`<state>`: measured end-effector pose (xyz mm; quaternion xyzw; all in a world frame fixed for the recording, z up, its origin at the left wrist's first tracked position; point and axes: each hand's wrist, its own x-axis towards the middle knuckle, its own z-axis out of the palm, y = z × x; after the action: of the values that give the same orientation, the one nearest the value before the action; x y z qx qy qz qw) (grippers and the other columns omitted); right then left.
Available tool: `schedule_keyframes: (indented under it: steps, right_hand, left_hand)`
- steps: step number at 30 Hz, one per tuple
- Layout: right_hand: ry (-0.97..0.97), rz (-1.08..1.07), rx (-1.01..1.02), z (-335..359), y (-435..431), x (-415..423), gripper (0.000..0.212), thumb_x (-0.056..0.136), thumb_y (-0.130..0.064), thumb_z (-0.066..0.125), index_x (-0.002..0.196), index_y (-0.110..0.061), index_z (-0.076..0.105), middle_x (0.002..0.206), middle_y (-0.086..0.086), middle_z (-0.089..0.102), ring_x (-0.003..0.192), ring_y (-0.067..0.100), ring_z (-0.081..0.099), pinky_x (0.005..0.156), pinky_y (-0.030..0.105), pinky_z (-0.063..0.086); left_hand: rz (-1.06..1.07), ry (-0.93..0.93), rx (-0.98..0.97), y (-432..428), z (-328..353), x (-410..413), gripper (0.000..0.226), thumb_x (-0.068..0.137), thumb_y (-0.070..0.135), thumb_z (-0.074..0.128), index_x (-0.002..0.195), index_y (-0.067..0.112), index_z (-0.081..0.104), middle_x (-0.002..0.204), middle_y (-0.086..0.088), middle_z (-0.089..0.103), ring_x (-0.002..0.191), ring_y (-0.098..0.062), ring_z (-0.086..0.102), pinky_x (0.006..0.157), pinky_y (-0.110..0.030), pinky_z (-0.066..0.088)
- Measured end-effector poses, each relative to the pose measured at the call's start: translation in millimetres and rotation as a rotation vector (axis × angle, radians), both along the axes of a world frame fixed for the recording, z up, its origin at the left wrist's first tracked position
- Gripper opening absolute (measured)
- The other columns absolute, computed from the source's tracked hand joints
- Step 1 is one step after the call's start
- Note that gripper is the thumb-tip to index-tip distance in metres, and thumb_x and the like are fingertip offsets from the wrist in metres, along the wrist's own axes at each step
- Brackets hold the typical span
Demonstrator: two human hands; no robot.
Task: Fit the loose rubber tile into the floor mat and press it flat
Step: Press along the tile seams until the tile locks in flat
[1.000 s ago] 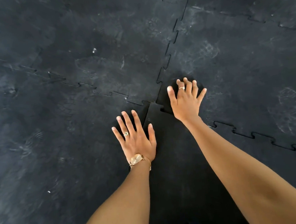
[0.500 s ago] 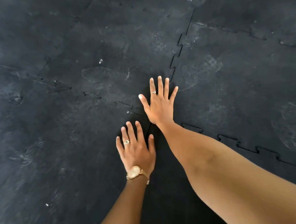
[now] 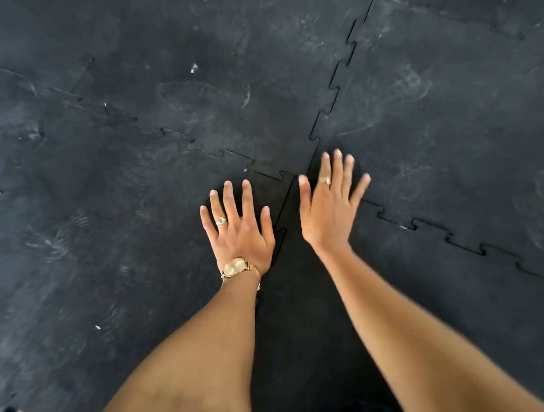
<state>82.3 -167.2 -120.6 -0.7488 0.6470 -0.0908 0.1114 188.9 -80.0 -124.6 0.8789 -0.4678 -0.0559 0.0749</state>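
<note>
My right hand (image 3: 329,209) has pulled back from the far corner, flat and spread on the loose dark rubber tile (image 3: 304,298). Left hand (image 3: 238,226) splayed on the black interlocking floor mat (image 3: 140,244). Corner looks seated; side seam next.

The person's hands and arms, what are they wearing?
Both forearms are bare, with no sleeves showing. The left hand has a ring with a pale stone and, at the wrist, a gold-toned watch with a round face. The right hand wears one ring.

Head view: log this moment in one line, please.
stage: pressing | left hand: flat, beside seam | right hand: open, blurred, at tile corner | rubber tile: dark, between arms
</note>
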Motion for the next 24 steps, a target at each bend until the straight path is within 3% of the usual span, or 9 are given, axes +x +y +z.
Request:
schedule_keyframes:
  steps: [4, 7, 14, 18, 24]
  right_hand:
    - [0.167, -0.202, 0.146, -2.3, 86.3, -25.2, 0.075, 0.100, -0.057, 0.011, 0.154, -0.007, 0.004, 0.163, 0.013, 0.004, 0.150, 0.028, -0.003, 0.116, 0.062, -0.002]
    - [0.207, -0.178, 0.167, -2.2, 86.6, -22.3, 0.076, 0.098, -0.057, 0.009, 0.154, -0.007, -0.001, 0.163, 0.012, -0.003, 0.150, 0.029, -0.009, 0.115, 0.065, -0.004]
    - [0.167, -0.182, 0.120, -5.8, 86.5, -24.4, 0.075, 0.099, -0.057, 0.010, 0.154, -0.007, 0.002, 0.163, 0.011, -0.001, 0.150, 0.031, -0.008, 0.114, 0.065, -0.003]
    - [0.155, -0.186, 0.111, -6.3, 83.8, -25.4, 0.074, 0.100, -0.056, 0.012, 0.155, -0.008, 0.002, 0.163, 0.011, -0.002, 0.149, 0.031, -0.009, 0.114, 0.065, -0.005]
    - [0.158, -0.186, 0.100, -6.4, 85.5, -26.0, 0.070, 0.101, -0.052, 0.012, 0.155, -0.008, 0.002, 0.163, 0.011, -0.003, 0.149, 0.031, -0.009, 0.114, 0.065, -0.006]
  left_hand:
    - [0.000, 0.001, -0.002, 1.7, -2.9, 1.7, 0.059, 0.099, 0.046, 0.031, 0.152, 0.020, 0.029, 0.156, -0.012, 0.030, 0.144, -0.037, 0.023, 0.117, -0.056, 0.015]
    - [-0.004, 0.007, -0.008, 1.2, -3.4, 3.5, 0.059, 0.099, 0.046, 0.027, 0.152, 0.020, 0.027, 0.157, -0.013, 0.028, 0.145, -0.038, 0.021, 0.118, -0.056, 0.013]
    - [-0.038, 0.024, 0.068, 0.5, 2.2, 0.6, 0.060, 0.101, 0.045, 0.021, 0.155, 0.019, 0.017, 0.161, -0.012, 0.017, 0.148, -0.036, 0.010, 0.119, -0.055, 0.006]
    - [-0.127, -0.004, 0.068, 6.1, 5.0, -8.2, 0.060, 0.099, 0.042, 0.025, 0.150, 0.011, 0.030, 0.157, -0.020, 0.024, 0.145, -0.038, 0.021, 0.116, -0.057, 0.017]
    - [-0.184, -0.082, 0.082, 17.0, -8.1, -6.7, 0.070, 0.099, 0.055, 0.010, 0.156, 0.015, 0.008, 0.161, -0.020, 0.009, 0.149, -0.037, 0.004, 0.117, -0.061, 0.004]
